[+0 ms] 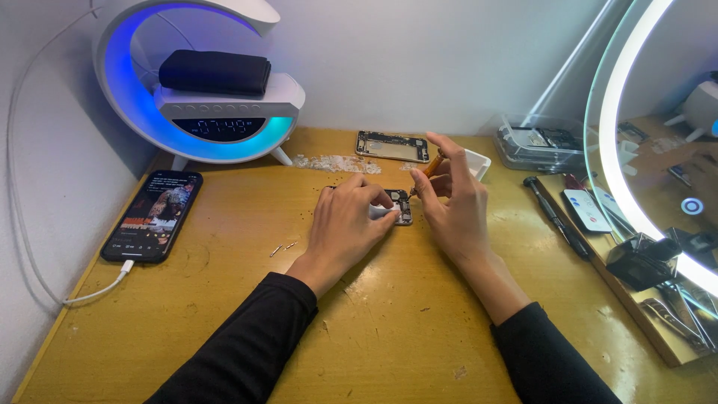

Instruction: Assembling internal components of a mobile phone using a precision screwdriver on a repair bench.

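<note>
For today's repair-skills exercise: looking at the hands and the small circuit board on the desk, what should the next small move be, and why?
Probably lower the orange-handled tool until its tip seats on the small circuit board. The right hand pinches the tool tilted, tip just above the board's upper edge, while the left hand pins the board to the wooden desk, steadying it.

Under your hands the counter (224, 314) is yellowish wood, matt, scuffed and speckled with crumbs. The small circuit board (403, 206) by your left hand (348, 224) looks dark and matt with dull metal parts. The tool (428, 169) in your right hand (452, 202) has an orange, plastic-looking handle. Left of the board, the phone (152, 215) shows a glossy glass screen. Behind the board, the phone frame (392, 146) is bare, pale metal, and the lamp (202, 75) is smooth white plastic carrying a black, soft-looking pouch (215, 72).
</note>
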